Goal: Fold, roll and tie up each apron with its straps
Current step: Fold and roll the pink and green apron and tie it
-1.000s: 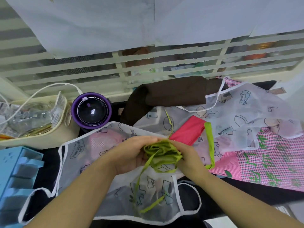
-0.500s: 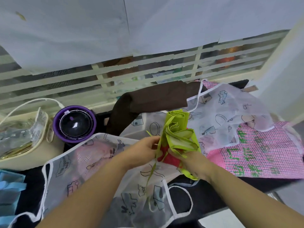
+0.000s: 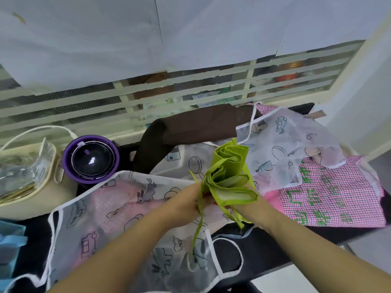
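A rolled apron [image 3: 227, 176], lime green outside with red showing at its lower end, stands on end above the table's middle. My left hand [image 3: 186, 203] pinches a green strap [image 3: 197, 225] at the roll's base; the strap hangs down over the white apron. My right hand [image 3: 243, 206] grips the roll from below and is mostly hidden under it. A sheer white printed apron [image 3: 118, 210] lies spread beneath both hands. Another sheer white apron [image 3: 283, 140] and a pink checked apron [image 3: 330, 195] lie to the right. A folded brown apron [image 3: 196, 127] lies at the back.
A purple round container with a dark lid [image 3: 91, 158] stands at the left back. Next to it is a cream tray [image 3: 25, 187] with plastic packets. Something blue [image 3: 8, 246] shows at the left edge. A slatted window grille [image 3: 169, 92] runs behind the black table [image 3: 264, 250].
A second ago my hands held a bunch of green straps low over the white apron. The roll has since been turned up on end. The camera swung slightly left.
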Demonstrator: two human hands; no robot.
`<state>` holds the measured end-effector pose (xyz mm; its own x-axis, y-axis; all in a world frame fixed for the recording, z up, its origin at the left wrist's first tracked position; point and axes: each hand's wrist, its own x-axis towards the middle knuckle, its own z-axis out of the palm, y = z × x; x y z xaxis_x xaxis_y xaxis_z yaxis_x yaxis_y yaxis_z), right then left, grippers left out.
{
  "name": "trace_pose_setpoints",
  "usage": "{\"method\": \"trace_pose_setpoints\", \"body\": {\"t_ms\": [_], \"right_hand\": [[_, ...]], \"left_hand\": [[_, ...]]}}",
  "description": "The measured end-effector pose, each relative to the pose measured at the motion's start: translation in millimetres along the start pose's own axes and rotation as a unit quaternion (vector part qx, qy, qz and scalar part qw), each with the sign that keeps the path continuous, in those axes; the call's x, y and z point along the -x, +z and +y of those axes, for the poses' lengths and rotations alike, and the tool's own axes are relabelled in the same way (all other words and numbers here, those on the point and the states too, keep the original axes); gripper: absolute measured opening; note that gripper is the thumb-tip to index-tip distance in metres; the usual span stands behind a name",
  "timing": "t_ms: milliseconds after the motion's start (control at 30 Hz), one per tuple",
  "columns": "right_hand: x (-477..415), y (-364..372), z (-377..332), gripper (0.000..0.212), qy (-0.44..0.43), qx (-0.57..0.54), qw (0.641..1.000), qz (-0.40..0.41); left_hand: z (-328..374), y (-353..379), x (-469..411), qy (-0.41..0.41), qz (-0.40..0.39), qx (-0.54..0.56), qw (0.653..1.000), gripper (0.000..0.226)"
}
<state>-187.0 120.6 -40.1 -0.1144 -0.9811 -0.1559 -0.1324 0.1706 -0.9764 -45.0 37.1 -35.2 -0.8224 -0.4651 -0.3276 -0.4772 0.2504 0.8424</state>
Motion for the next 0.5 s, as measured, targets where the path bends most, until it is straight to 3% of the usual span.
{"method": "trace_pose_setpoints", "body": {"t_ms": [100, 167, 267, 433, 500], "right_hand": [[-6, -5, -22, 0.049, -0.044, 0.027, 0.999, 0.018], [-8, -12, -40, 0.043, -0.069, 0.046, 0.996, 0.026], [-5, -25, -61, 0.033, -0.101, 0.069, 0.992, 0.038], [8, -53, -83, 0.112, -0.126, 0.150, 0.978, 0.069], [14, -59, -89, 0.117, -0.178, 0.235, 0.948, 0.122]], "left_hand": [[10, -13, 2, -0.003, 0.037, -0.055, 0.998, 0.033], [17, -17, -2, 0.026, 0.048, -0.037, 0.998, 0.035], [25, -21, -5, 0.047, 0.052, -0.013, 0.997, 0.061], [29, -22, -13, 0.028, 0.034, -0.037, 0.998, 0.034], [28, -20, -17, 0.025, 0.030, -0.001, 0.999, 0.021]]}}
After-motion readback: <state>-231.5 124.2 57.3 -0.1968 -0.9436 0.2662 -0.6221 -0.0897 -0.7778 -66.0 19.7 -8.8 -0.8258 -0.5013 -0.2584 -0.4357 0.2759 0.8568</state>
